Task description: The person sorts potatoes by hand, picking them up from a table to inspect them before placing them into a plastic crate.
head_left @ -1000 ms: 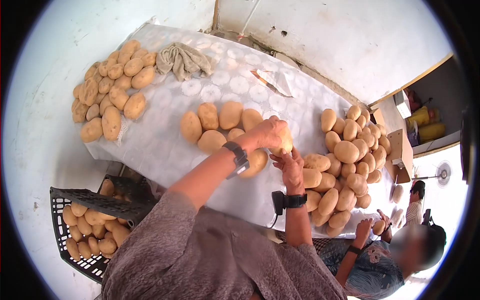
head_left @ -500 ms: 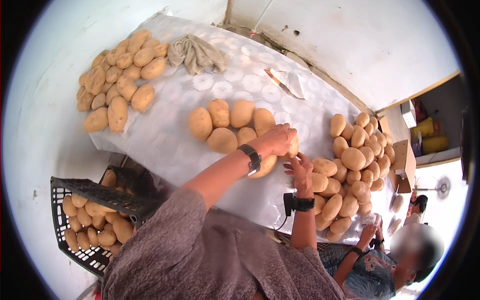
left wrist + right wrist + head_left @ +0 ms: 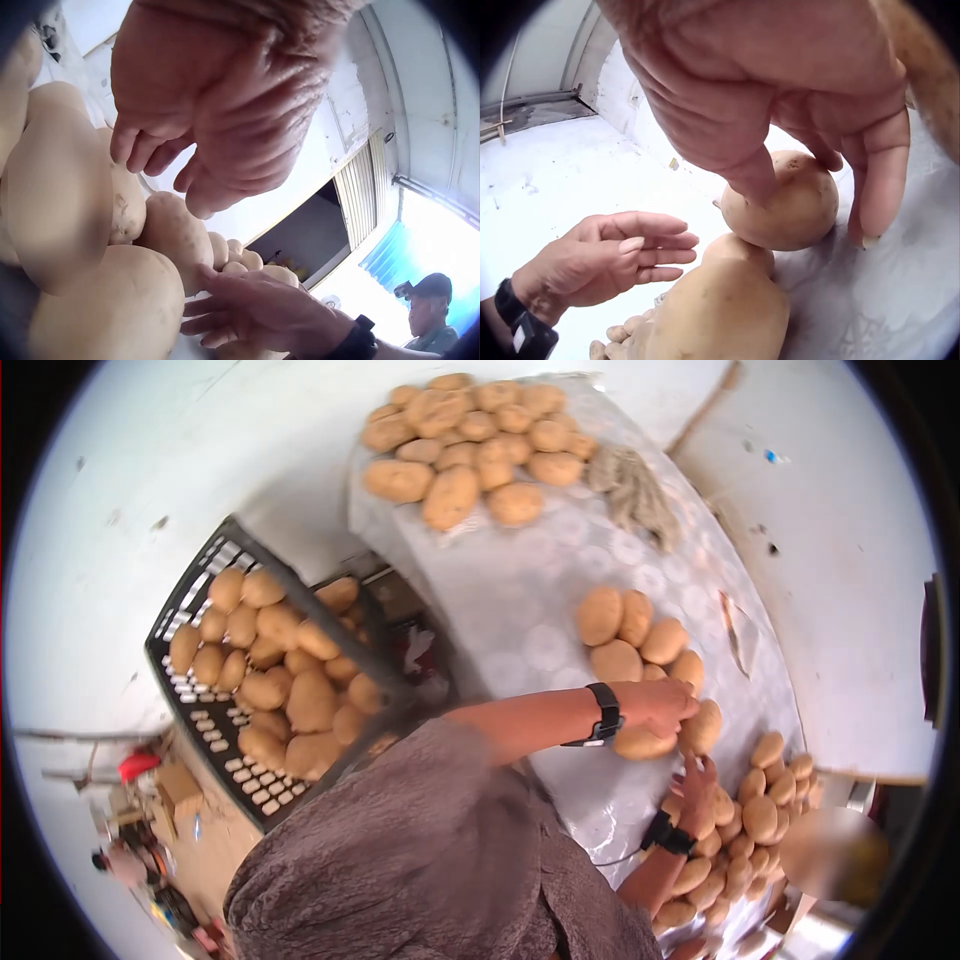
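My left hand (image 3: 655, 708) hangs over a cluster of potatoes, its fingers loosely bent in the left wrist view; the right wrist view shows this left hand (image 3: 607, 259) with extended fingers, a gap from the nearest potato. That potato (image 3: 703, 727) lies at the cluster's right end. My right hand (image 3: 697, 792) is at its near side. In the right wrist view the right hand (image 3: 772, 82) holds the potato (image 3: 787, 206) lightly between thumb and fingers. A larger potato (image 3: 724, 307) lies beside it. In the left wrist view the right thumb touches a potato (image 3: 176, 236).
A potato pile (image 3: 480, 440) and grey cloth (image 3: 632, 495) lie at the table's far end. More potatoes (image 3: 740, 850) are heaped at the right. A black crate (image 3: 215, 745) of potatoes stands at left. A knife-like object (image 3: 733, 625) lies near the wall. Another person (image 3: 431, 315) is beyond.
The head view has swung left, so the table and hands appear farther right and the crate larger. The left hand stays close to the end potato, the right hand beside it.
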Action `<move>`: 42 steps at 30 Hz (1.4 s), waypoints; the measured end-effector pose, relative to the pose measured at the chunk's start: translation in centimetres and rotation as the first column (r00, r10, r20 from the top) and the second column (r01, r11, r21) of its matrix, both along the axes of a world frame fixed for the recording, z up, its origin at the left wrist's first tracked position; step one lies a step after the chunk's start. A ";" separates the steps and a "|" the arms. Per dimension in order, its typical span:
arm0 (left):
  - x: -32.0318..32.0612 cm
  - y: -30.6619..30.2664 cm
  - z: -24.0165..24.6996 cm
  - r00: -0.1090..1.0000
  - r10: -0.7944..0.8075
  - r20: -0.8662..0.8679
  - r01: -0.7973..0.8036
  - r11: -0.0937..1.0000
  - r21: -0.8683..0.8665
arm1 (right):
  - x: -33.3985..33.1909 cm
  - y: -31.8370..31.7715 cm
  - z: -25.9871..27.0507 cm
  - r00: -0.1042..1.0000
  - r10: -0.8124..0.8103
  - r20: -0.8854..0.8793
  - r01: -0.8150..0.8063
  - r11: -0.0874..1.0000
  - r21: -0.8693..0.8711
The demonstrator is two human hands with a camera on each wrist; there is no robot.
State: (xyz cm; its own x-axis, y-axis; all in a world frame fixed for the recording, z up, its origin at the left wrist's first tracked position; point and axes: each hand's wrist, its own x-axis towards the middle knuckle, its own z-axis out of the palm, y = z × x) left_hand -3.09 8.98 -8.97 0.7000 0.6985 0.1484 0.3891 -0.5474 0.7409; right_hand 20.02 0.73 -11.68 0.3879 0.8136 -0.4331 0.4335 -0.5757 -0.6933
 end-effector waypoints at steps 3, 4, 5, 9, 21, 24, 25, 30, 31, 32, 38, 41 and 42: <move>-4.0 -0.8 3.3 0.998 0.026 0.057 -0.021 0.996 -0.082 | -0.1 1.0 1.1 0.975 0.041 0.217 -0.053 0.997 0.051; -5.5 -1.0 4.4 0.998 0.022 0.058 -0.015 0.994 -0.110 | -0.7 1.5 1.9 0.974 0.052 0.219 -0.073 0.993 0.088; -7.4 -1.5 5.1 0.973 0.058 0.224 -0.049 0.998 -0.044 | -1.5 1.9 2.7 0.973 0.081 0.215 -0.101 0.991 0.085; -16.4 -4.2 10.1 0.916 0.190 0.354 -0.243 0.964 0.111 | -6.2 4.4 5.8 0.899 0.267 0.347 -0.355 0.909 0.220; -41.1 -21.6 12.0 0.440 0.898 0.029 -0.893 0.440 -0.091 | -28.8 3.4 13.8 0.535 0.845 0.009 -0.755 0.473 0.454; -44.1 -24.6 7.8 0.348 0.915 -0.204 -0.935 0.324 -0.141 | -34.4 0.8 14.4 0.219 0.974 0.064 -0.867 0.164 0.471; -44.9 -25.3 6.2 0.345 0.891 -0.294 -0.937 0.313 -0.152 | -36.3 -0.2 14.5 0.144 0.983 0.112 -0.865 0.070 0.497; -43.7 -27.6 2.7 0.241 0.730 -0.639 -0.965 0.249 -0.080 | -43.6 -4.6 14.1 -0.240 0.938 0.250 -0.840 -0.330 0.431; -43.3 -28.1 2.6 0.190 0.770 -0.609 -0.977 0.211 -0.037 | -44.3 -5.1 13.5 -0.247 0.937 0.249 -0.838 -0.335 0.431; -43.7 -28.4 1.0 0.185 0.770 -0.610 -0.978 0.204 -0.039 | -44.9 -5.7 12.8 -0.287 0.928 0.236 -0.835 -0.363 0.413; -44.5 -29.3 -4.8 0.155 0.656 -0.739 -0.966 -0.057 -0.253 | -46.0 -6.1 11.2 -0.451 0.856 0.252 -0.801 -0.513 0.309; -43.9 -28.7 -5.4 0.041 0.602 -0.798 -0.996 -0.039 -0.081 | -46.1 -6.0 10.3 -0.448 0.848 0.283 -0.789 -0.524 0.321; -43.8 -28.8 -5.4 0.077 0.561 -0.824 -0.996 0.000 -0.093 | -46.1 -6.0 10.1 -0.440 0.849 0.291 -0.784 -0.522 0.337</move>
State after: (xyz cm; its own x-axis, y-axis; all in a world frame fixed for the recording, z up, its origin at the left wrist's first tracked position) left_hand -46.85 -19.78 -14.37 -0.6492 0.5158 -0.5590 0.5367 0.8314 0.1439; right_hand -26.04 -5.29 -1.56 -0.9982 -0.0601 -0.0002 -0.0435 0.7240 -0.6884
